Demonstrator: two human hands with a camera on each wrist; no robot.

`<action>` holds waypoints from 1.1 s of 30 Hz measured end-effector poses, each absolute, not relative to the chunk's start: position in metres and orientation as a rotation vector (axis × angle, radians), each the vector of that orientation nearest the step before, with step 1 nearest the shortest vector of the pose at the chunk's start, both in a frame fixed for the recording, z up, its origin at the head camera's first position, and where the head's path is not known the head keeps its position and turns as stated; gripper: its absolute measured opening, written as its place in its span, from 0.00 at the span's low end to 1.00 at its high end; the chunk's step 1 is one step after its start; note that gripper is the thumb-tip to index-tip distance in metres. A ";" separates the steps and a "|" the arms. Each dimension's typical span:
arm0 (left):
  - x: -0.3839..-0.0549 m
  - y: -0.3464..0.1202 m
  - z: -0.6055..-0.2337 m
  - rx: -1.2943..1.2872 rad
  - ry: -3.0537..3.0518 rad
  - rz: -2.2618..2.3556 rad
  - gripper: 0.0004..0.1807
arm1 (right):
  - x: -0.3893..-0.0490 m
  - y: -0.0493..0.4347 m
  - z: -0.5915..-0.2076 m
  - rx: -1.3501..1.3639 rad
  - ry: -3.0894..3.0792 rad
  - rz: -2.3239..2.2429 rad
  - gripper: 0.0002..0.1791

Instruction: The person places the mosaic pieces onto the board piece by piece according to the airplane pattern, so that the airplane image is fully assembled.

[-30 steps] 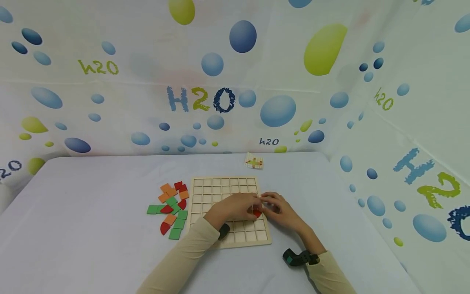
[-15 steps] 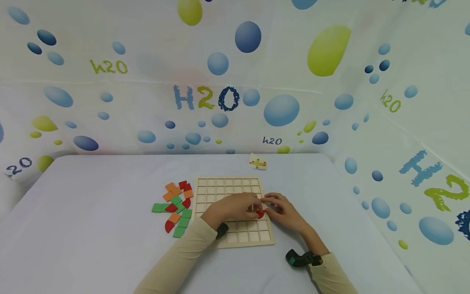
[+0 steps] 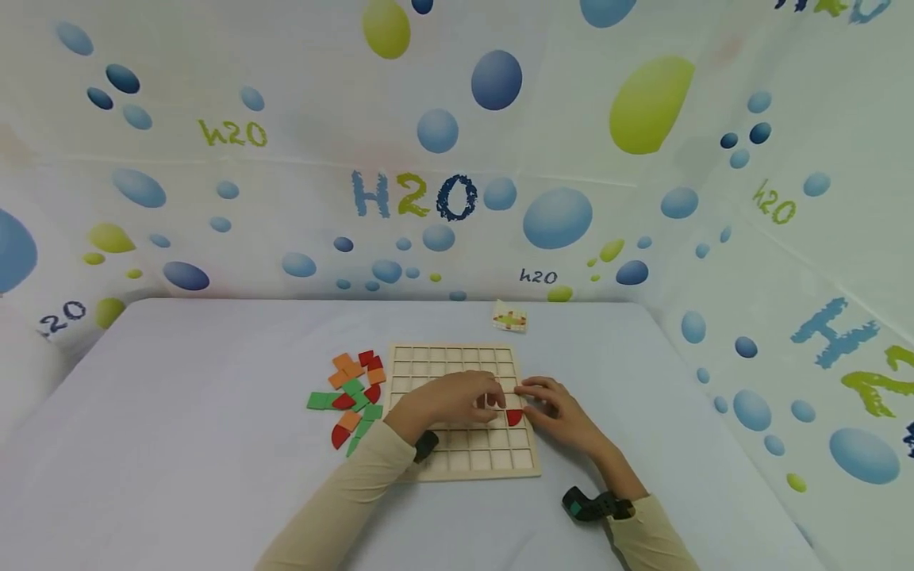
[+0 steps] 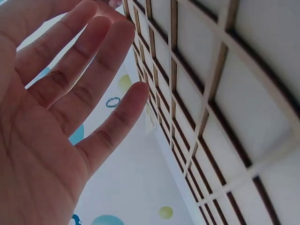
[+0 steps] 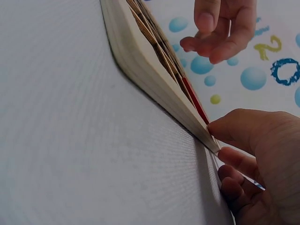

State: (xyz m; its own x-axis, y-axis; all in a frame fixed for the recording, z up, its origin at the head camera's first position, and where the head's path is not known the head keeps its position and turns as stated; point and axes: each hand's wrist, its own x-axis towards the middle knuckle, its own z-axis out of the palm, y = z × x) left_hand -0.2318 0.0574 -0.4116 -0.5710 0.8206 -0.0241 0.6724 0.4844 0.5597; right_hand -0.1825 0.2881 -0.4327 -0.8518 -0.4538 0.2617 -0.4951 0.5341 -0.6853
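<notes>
A red quarter-circle tile (image 3: 514, 417) lies in a right-hand cell of the wooden grid board (image 3: 464, 469). My left hand (image 3: 457, 398) hovers just left of that tile, over the board, its fingers loosely bent and holding nothing. Its palm and spread fingers (image 4: 101, 89) show beside the grid in the left wrist view. My right hand (image 3: 560, 414) rests at the board's right edge. Seen from the right wrist, its thumb (image 5: 229, 129) touches the rim close to the red tile, and the other fingers lie along the board's side.
Left of the board lies a loose group of orange squares (image 3: 343, 362), green squares (image 3: 319, 400) and red pieces (image 3: 340, 435). A small patterned card (image 3: 510, 319) is near the back edge of the white table (image 3: 214, 444). A printed curtain (image 3: 321, 143) hangs behind.
My left fingers have let go of the red tile and drawn back a little left, leaving it uncovered in its cell. The right hand stays at the board's edge. The head view has shifted slightly.
</notes>
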 end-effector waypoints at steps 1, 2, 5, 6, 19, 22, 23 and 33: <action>-0.232 0.056 -0.411 1.267 2.444 0.731 0.08 | -0.183 0.288 -0.433 0.837 -2.702 1.230 0.17; -0.233 0.054 -0.411 1.269 2.445 0.728 0.08 | -0.183 0.288 -0.434 0.834 -2.699 1.227 0.17; -0.234 0.049 -0.411 1.285 2.444 0.737 0.08 | -0.183 0.288 -0.434 0.828 -2.697 1.220 0.17; -0.234 0.047 -0.411 1.289 2.444 0.742 0.08 | -0.183 0.288 -0.434 0.823 -2.698 1.219 0.17; -0.233 0.021 -0.412 1.196 2.502 0.792 0.08 | -0.182 0.287 -0.433 0.835 -2.695 1.225 0.17; -0.233 0.014 -0.414 1.181 2.529 0.800 0.07 | -0.182 0.288 -0.433 0.847 -2.683 1.226 0.17; -0.233 0.011 -0.414 1.171 2.537 0.808 0.07 | -0.182 0.288 -0.433 0.853 -2.678 1.225 0.17; -0.235 -0.015 -0.414 1.103 2.575 0.876 0.08 | -0.182 0.289 -0.435 0.872 -2.655 1.221 0.16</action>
State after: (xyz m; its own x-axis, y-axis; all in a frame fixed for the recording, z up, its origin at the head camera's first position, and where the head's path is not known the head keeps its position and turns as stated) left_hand -0.2351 -0.0152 -0.4135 -0.6991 0.7138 0.0419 0.5912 0.5441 0.5953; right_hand -0.1822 0.2894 -0.4355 -0.8327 -0.4598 0.3087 -0.5336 0.5171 -0.6692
